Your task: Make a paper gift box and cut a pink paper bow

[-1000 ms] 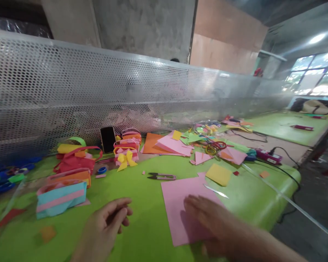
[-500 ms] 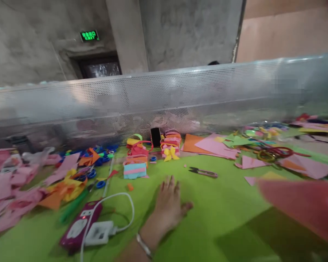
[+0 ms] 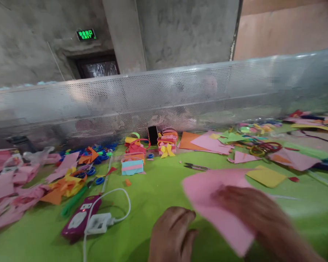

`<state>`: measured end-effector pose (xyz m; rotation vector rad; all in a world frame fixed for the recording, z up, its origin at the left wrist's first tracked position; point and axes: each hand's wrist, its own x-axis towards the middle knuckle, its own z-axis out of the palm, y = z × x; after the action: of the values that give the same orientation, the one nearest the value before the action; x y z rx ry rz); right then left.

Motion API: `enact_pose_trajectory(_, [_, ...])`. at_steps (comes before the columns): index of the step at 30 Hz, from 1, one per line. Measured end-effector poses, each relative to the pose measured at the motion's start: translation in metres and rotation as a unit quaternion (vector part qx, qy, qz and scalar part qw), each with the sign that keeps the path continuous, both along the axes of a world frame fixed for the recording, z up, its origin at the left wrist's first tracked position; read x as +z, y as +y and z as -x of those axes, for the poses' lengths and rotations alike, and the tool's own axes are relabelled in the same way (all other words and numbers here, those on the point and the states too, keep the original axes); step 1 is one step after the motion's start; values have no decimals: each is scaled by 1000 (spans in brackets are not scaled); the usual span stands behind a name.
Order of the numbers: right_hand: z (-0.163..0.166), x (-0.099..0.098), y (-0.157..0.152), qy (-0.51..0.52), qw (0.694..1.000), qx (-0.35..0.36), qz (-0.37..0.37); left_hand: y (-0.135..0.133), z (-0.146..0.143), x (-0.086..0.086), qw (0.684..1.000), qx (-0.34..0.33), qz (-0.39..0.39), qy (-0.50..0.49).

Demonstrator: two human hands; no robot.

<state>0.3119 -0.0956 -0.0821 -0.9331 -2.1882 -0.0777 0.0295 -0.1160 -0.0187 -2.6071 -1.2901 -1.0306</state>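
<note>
Lying toward the near edge of the tabletop point(image 3: 142, 196), just right of the loosely curled, seemingly empty left hand point(image 3: 172, 233): a pink sheet point(image 3: 202, 189), left edge slanting toward the near right. Nearer, and partly covering it: the right hand point(image 3: 244, 203), fingers extended; whether gripping, cannot tell.

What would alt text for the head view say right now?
The right hand covers part of a pink paper sheet over a green tabletop, the left hand beside it. Beyond lie thread snips; small paper handbags stand near a phone.
</note>
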Motion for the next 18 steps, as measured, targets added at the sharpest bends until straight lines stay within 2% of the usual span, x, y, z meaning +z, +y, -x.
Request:
enact_pose_trajectory(3, [55,22,26,-99,992,76,-11,-7,23,-8,994,47,-81,59])
enact_pose_trajectory(6, [79,34,27,-117,987,104,-20,-8,30,-23,988,79,-72,112])
enact_pose_trajectory(9, [71,39,21,-144,983,118,7,-3,34,-37,980,35,-76,178])
enact_pose_trajectory(11, [60,37,17,-137,985,100,15,-1,36,-42,974,12,-86,210])
enact_pose_trajectory(14, [47,27,9,-92,994,63,18,-4,39,-43,970,25,-95,224])
enact_pose_trajectory(18, [45,19,-5,-23,998,31,40,-15,38,-37,974,36,-105,195])
